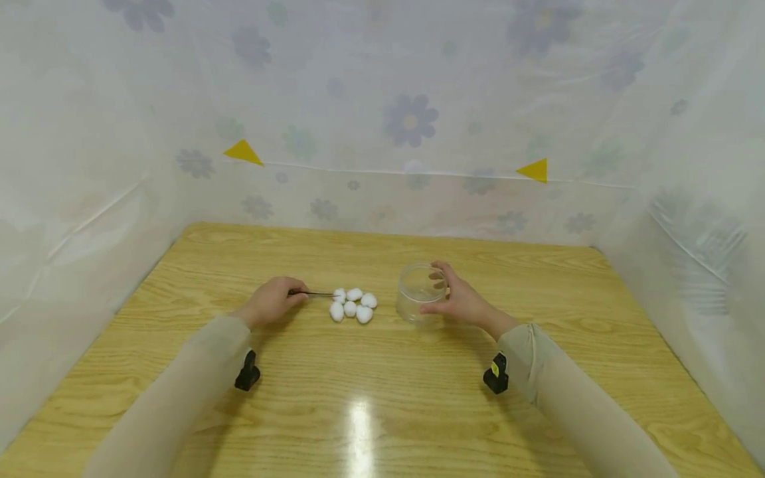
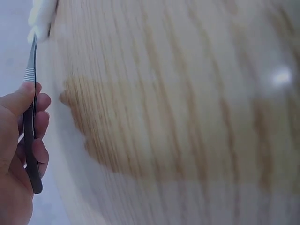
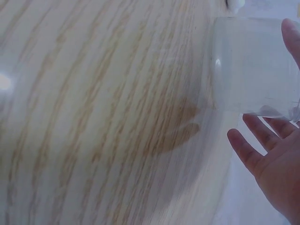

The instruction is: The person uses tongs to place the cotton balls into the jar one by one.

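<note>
My left hand holds dark-handled tweezers, the thumb and fingers wrapped around them in the left wrist view. Their silvery tips reach a white cotton ball at the upper left of a small cluster; whether they pinch it I cannot tell. Several more cotton balls lie close together on the table. To the right of the cluster stands a clear round container, with no contents visible. My right hand grips its right side, thumb at the front and fingers curved behind.
The wood-grain table carries a bright light reflection near its front. Pale flowered sheeting rises behind and along both sides, with two yellow triangles on the back. A small black camera is worn on each wrist.
</note>
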Tool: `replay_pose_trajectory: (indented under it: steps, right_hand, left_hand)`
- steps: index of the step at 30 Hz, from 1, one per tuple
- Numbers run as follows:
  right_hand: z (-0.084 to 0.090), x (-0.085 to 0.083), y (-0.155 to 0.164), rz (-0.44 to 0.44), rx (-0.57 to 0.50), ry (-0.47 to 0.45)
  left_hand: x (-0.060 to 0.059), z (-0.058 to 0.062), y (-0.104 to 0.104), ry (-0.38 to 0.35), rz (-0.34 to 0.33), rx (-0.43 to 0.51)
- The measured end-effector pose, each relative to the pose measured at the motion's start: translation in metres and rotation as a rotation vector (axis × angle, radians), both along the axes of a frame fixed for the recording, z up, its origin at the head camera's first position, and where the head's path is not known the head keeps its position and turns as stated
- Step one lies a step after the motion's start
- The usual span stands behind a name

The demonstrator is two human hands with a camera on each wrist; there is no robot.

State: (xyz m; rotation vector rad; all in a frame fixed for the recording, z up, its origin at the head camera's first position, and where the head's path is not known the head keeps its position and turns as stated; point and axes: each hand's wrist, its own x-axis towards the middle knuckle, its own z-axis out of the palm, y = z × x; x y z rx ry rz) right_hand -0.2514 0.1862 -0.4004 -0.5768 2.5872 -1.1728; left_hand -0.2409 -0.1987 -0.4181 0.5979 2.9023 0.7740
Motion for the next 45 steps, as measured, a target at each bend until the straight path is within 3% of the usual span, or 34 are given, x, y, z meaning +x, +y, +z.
replay_pose_trajectory:
  steps: [14, 26, 45]
  right_hand:
    - [0.002, -0.004, 0.003, 0.009, 0.033, 0.003]
    - [0.005, -0.003, 0.004, 0.028, 0.031, -0.009]
    - [0.007, -0.002, 0.002, 0.028, 0.019, -0.034]
  left_hand:
    - [0.005, 0.014, -0.002, 0.031, 0.010, 0.050]
    - [-0.001, 0.026, 0.000, 0.058, 0.052, 0.055]
    - [-0.002, 0.050, 0.014, 0.085, 0.012, 0.065]
